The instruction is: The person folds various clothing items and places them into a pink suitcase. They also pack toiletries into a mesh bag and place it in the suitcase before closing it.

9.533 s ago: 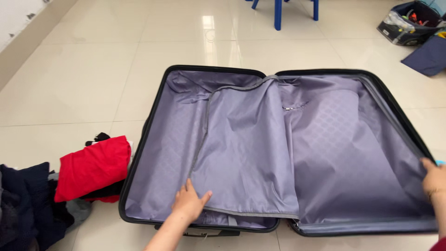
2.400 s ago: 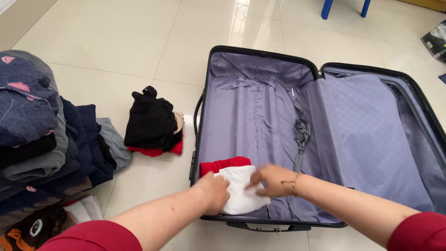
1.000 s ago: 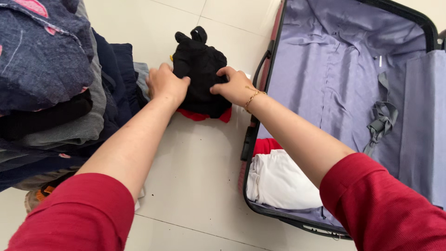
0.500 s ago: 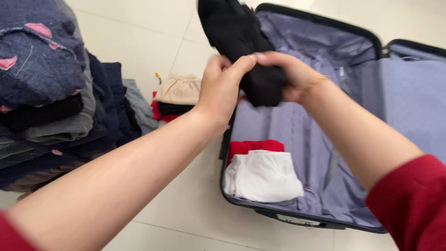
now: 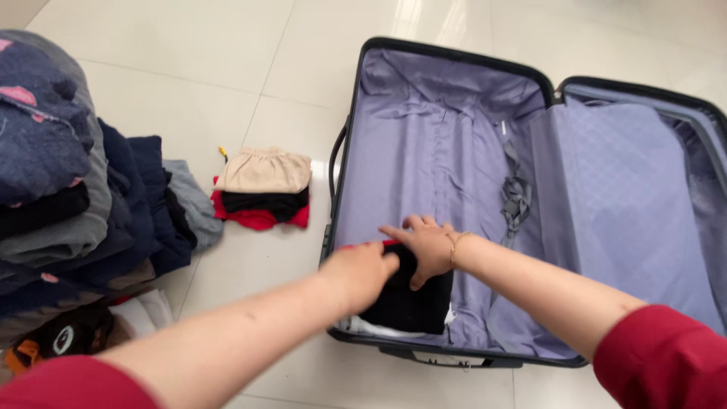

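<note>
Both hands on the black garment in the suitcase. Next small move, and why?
Probably press it flat and let go. Both the left hand and right hand lie open on the black garment, which already sits on the white one in the suitcase corner.

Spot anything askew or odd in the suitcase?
Nothing is damaged. The grey strap lies loose and bunched on the suitcase lining. Both the left hand and the right hand press a black garment flat.
</note>
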